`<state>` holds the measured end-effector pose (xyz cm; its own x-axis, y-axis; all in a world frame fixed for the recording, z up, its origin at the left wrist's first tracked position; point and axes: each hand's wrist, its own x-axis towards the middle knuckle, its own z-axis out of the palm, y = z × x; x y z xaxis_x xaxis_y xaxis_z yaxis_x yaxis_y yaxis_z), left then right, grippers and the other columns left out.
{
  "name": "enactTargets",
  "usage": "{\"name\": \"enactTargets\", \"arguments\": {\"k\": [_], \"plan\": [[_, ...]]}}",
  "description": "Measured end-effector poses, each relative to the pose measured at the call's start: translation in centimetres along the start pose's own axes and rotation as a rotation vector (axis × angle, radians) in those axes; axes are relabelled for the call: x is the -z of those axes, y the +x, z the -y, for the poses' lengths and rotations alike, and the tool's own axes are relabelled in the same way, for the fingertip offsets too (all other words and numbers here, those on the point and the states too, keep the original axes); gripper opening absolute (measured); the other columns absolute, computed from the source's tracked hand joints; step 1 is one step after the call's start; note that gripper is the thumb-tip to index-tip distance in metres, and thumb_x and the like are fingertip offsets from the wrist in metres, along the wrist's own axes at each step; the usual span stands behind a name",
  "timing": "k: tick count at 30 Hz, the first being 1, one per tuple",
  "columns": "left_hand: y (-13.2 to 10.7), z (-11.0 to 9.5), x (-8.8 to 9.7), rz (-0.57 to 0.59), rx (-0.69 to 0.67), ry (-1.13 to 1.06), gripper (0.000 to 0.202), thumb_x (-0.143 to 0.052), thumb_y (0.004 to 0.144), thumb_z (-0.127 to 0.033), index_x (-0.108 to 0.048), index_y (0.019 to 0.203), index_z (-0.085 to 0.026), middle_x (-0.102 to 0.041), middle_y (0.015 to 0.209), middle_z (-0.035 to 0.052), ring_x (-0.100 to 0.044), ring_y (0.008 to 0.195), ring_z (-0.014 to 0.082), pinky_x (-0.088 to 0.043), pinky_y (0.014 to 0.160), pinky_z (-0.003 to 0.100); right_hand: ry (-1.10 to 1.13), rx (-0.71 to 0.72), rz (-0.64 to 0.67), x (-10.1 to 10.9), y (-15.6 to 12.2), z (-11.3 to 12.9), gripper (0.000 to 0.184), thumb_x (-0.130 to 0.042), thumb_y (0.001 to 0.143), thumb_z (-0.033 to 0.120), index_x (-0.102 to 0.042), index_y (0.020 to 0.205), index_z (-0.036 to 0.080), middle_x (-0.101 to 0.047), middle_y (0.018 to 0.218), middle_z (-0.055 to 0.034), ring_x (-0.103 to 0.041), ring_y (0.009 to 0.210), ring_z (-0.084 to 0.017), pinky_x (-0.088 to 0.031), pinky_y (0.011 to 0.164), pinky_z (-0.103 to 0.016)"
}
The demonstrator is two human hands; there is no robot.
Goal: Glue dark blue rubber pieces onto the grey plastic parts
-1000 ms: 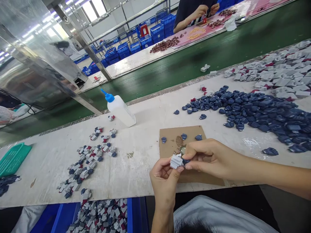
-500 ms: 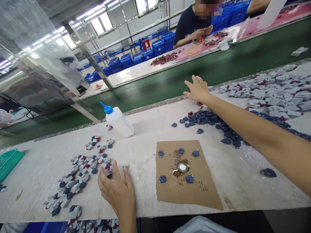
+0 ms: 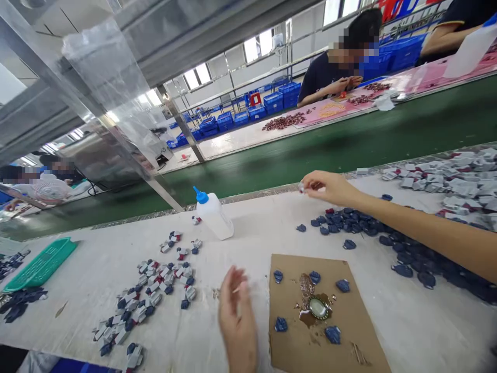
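Note:
My right hand (image 3: 324,187) is over the far edge of the table, fingers closed on a small light-grey piece (image 3: 302,187), mostly covered by the fingertips. Beneath that forearm lies a heap of dark blue pieces (image 3: 351,220). My left hand (image 3: 237,321), slightly blurred, hovers with thumb and fingers apart, holding nothing, left of a brown cardboard sheet (image 3: 289,295). On the cardboard sit several blue pieces (image 3: 333,334) around a bottle cap (image 3: 318,307) with clear liquid, some of it spilled. Left of that hand are grey-and-blue assembled pieces (image 3: 149,292).
A white squeeze bottle (image 3: 215,216) with a blue nozzle stands behind my left hand. A green basket (image 3: 42,264) lies at far left, grey pieces (image 3: 462,178) at right. Beyond the table runs a green conveyor belt (image 3: 248,171); a co-worker (image 3: 322,77) sits across it.
My right hand has drawn back from the belt's edge and closed on a small grey piece. My left hand has moved right, away from the assembled pieces toward the cardboard. The view has shifted.

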<state>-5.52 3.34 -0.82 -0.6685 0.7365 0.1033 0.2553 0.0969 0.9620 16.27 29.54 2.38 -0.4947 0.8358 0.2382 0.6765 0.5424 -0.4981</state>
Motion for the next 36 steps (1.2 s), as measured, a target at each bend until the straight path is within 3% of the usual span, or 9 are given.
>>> {"name": "enactTargets", "arguments": {"k": [3, 6, 9, 11, 17, 20, 24, 28, 36], "plan": [[-1.4, -2.9, -4.2, 0.501, 0.373, -0.416, 0.057, -0.055, 0.082, -0.054, -0.053, 0.125, -0.016, -0.067, 0.110, 0.0154, -0.066, 0.090, 0.0221, -0.056, 0.062, 0.029, 0.219, 0.319, 0.165, -0.4, -7.2, 5.4, 0.015, -0.051, 0.086, 0.026, -0.066, 0.084, 0.021, -0.066, 0.104, -0.0073, -0.061, 0.100, -0.019, -0.050, 0.086, -0.029], [-2.7, -4.0, -6.3, 0.712, 0.514, -0.616, 0.048, -0.064, 0.078, -0.050, -0.064, 0.110, -0.015, -0.070, 0.092, 0.0105, -0.066, 0.072, 0.0148, -0.051, 0.048, 0.019, 0.372, 0.478, 0.246, 0.1, -12.8, 8.2, 0.020, -0.050, 0.088, 0.023, -0.067, 0.099, 0.024, -0.063, 0.114, -0.0083, -0.062, 0.100, -0.017, -0.051, 0.081, -0.027], [-3.2, -3.7, -5.9, 0.631, 0.567, -0.678, 0.039, -0.072, 0.073, -0.044, -0.068, 0.095, -0.013, -0.071, 0.079, 0.0079, -0.064, 0.064, 0.0116, -0.046, 0.042, 0.014, 0.313, 0.280, 0.060, 0.3, -14.5, 6.5, 0.032, -0.054, 0.088, 0.034, -0.061, 0.117, 0.026, -0.062, 0.117, -0.0099, -0.063, 0.088, -0.019, -0.052, 0.071, -0.029], [-3.3, -3.4, -5.1, 0.553, 0.589, -0.693, 0.036, -0.076, 0.069, -0.040, -0.068, 0.092, -0.013, -0.072, 0.081, 0.0080, -0.065, 0.068, 0.0125, -0.048, 0.044, 0.013, 0.146, 0.111, -0.025, 0.0, -14.2, 3.7, 0.034, -0.051, 0.088, 0.044, -0.063, 0.112, 0.025, -0.066, 0.102, -0.0097, -0.062, 0.073, -0.019, -0.049, 0.060, -0.030], [-3.6, -3.7, -4.0, 0.412, 0.610, -0.693, 0.035, -0.083, 0.061, -0.031, -0.070, 0.089, -0.013, -0.073, 0.082, 0.0058, -0.069, 0.073, 0.0151, -0.052, 0.051, 0.015, -0.152, 0.065, 0.224, -1.2, -12.1, -2.7, 0.038, -0.036, 0.089, 0.040, -0.067, 0.096, 0.019, -0.064, 0.091, -0.0117, -0.061, 0.064, -0.020, -0.046, 0.056, -0.032], [-3.9, -3.7, -3.9, 0.378, 0.616, -0.709, 0.035, -0.083, 0.060, -0.030, -0.070, 0.088, -0.013, -0.073, 0.081, 0.0054, -0.070, 0.072, 0.0157, -0.052, 0.050, 0.015, -0.020, 0.037, 0.274, -0.9, -12.2, -2.2, 0.035, -0.039, 0.087, 0.039, -0.065, 0.095, 0.018, -0.065, 0.094, -0.0131, -0.063, 0.074, -0.023, -0.049, 0.064, -0.036], [-4.0, -3.3, -3.9, 0.342, 0.631, -0.715, 0.035, -0.083, 0.059, -0.031, -0.070, 0.087, -0.014, -0.073, 0.081, 0.0042, -0.070, 0.071, 0.0149, -0.052, 0.050, 0.015, 0.168, -0.001, 0.336, -0.3, -13.6, 1.5, 0.037, -0.044, 0.086, 0.045, -0.061, 0.107, 0.019, -0.066, 0.103, -0.0112, -0.063, 0.080, -0.022, -0.050, 0.065, -0.032], [-4.1, -3.0, -3.9, 0.349, 0.648, -0.716, 0.034, -0.083, 0.059, -0.031, -0.071, 0.086, -0.014, -0.073, 0.080, 0.0036, -0.070, 0.071, 0.0141, -0.052, 0.050, 0.015, 0.260, 0.027, 0.442, -0.4, -14.9, 4.9, 0.031, -0.045, 0.088, 0.043, -0.065, 0.099, 0.022, -0.069, 0.085, -0.0062, -0.061, 0.068, -0.019, -0.047, 0.061, -0.031], [-4.2, -2.3, -3.2, 0.359, 0.656, -0.709, 0.033, -0.082, 0.062, -0.031, -0.070, 0.088, -0.014, -0.072, 0.081, 0.0028, -0.069, 0.072, 0.0130, -0.053, 0.052, 0.015, 0.489, -0.211, 0.429, -0.9, -16.2, 4.2, 0.033, -0.056, 0.079, 0.047, -0.069, 0.094, 0.020, -0.067, 0.094, -0.0100, -0.061, 0.073, -0.021, -0.049, 0.053, -0.030]]}}
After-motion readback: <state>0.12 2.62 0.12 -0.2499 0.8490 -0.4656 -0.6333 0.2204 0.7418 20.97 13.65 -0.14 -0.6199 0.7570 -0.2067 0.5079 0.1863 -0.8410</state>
